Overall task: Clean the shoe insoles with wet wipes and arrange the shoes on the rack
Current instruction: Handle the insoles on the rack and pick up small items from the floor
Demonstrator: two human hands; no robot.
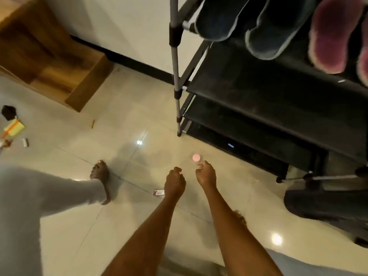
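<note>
My left hand point(174, 181) and my right hand point(206, 173) reach down over the tiled floor, side by side, fingers loosely curled, with nothing visible in either. A small pink-and-white pack point(158, 192), possibly wipes, lies on the floor, partly hidden behind my left wrist. A small round pink thing point(196, 157) lies on the floor just beyond my right fingertips. The black shoe rack point(258, 100) stands to the right. Its upper shelf carries two dark blue shoes point(264, 30) and pink-soled shoes point(334, 34). A dark shoe point(318, 206) lies on the floor by the rack's near leg.
My bare left foot point(100, 174) and grey trouser leg point(39, 206) are at the left. A wooden cabinet point(49, 56) stands at the back left against the wall. Small items, among them a yellow object point(15, 127), are scattered at the far left.
</note>
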